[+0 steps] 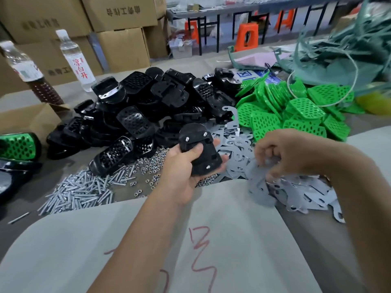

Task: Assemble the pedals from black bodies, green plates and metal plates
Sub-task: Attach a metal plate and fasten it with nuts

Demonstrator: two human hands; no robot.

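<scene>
Bench [232, 240] heaped at 12 o'clock with black bodies [137, 106], green plates [296, 108] at 2 o'clock, metal plates [296, 191] at 3 o'clock. Left hand [182, 166] gripping 1 black body [198, 151], underside up, 3 screw ends showing. Right hand [281, 153], blurred, fingers curled into the metal plates, apparently picking 1. Likely next: seat a plate over those screws, holes aligned.

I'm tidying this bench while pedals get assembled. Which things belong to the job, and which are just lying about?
Job:
black body in left hand
right hand on metal plates
black bodies
green plates
screws
nuts

Lying about:
water bottles
cardboard boxes
green strapping
</scene>
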